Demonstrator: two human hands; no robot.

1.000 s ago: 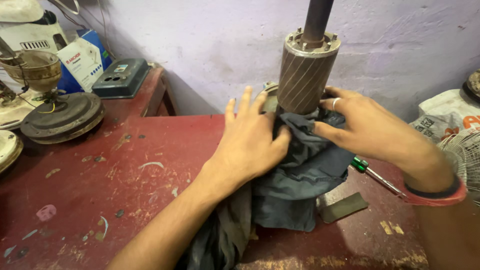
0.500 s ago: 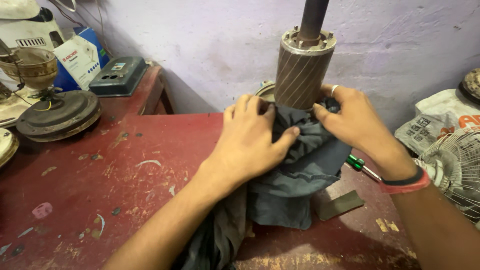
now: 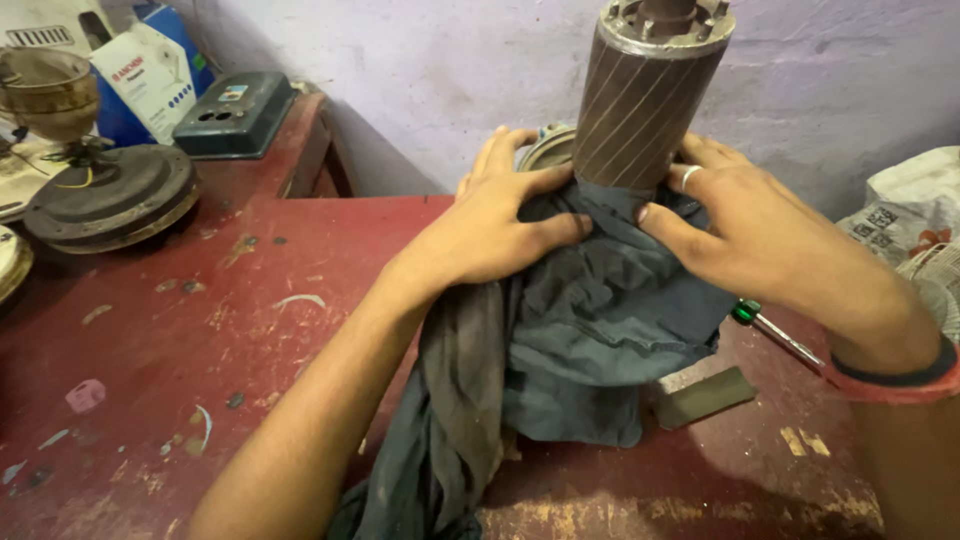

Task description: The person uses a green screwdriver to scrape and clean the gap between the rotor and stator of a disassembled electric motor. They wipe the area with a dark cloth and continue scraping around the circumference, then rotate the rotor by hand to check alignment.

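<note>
Cloth [image 3: 600, 330], dark grey, drapes around the foot of an upright grooved metal cylinder [image 3: 640, 100] on the red table [image 3: 200, 330]. Left hand [image 3: 490, 225] and right hand [image 3: 750, 235] press it with spread fingers. Bare tabletop opens leftward; a screwdriver [image 3: 775, 330] lies right.

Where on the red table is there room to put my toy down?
The red table is bare between the round metal disc and the left hand, apart from small scraps. It is crowded around the grey cloth, where both hands, a screwdriver and a dark block sit.
</note>
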